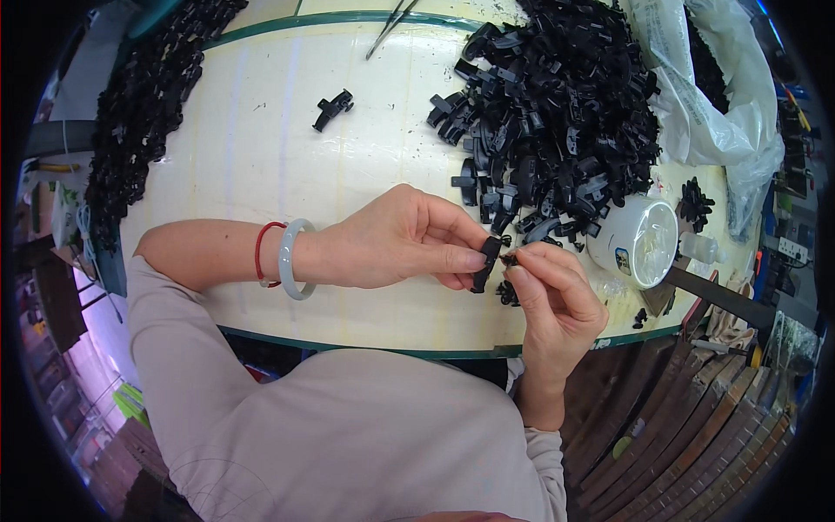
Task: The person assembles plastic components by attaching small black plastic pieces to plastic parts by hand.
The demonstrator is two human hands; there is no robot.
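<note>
My left hand (391, 239) reaches in from the left and pinches a black plastic part (487, 264) between thumb and fingers. Close to it, my right hand (557, 291) is closed at the fingertips on a small dark piece (509, 259), too small to name exactly. The two pieces nearly meet; I cannot tell whether they touch. Just beyond my hands lies a large heap of black plastic parts (565, 113). A few small black pieces (508, 293) lie on the table behind my right fingertips. One single black part (333, 110) lies apart, further off to the left.
The pale table (287, 174) has a green edge. Rows of black parts (143, 113) line its left side. Tweezers (389, 30) lie at the far side. To the right are a white round tub (622, 242), a clear plastic bag (696, 113) and a small translucent bottle (700, 248).
</note>
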